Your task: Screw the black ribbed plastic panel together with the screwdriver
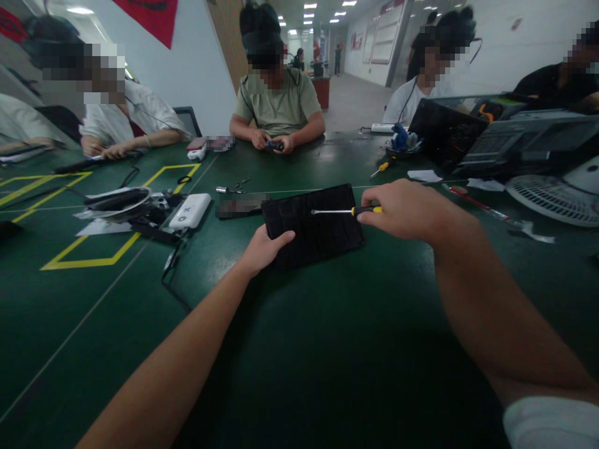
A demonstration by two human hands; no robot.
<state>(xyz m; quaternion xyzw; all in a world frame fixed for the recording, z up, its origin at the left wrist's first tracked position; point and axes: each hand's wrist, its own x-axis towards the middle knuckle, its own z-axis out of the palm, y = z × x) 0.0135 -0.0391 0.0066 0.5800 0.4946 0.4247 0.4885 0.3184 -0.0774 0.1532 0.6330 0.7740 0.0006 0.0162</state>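
A flat black rectangular device (313, 231) lies on the green table (327, 349) in front of me. My left hand (264, 248) grips its near left corner, thumb on top and fingers curled under the edge. My right hand (412, 209) is closed round the yellow and black handle of a screwdriver (346, 211). The metal shaft points left, its tip over the upper middle of the device.
A white power bank (191, 211), cables and a dark bowl-shaped part (122, 201) lie at the left. Another screwdriver (384, 167), open laptops (449, 134) and a fan grille (552, 196) are at the right. Several people sit round the table's far side.
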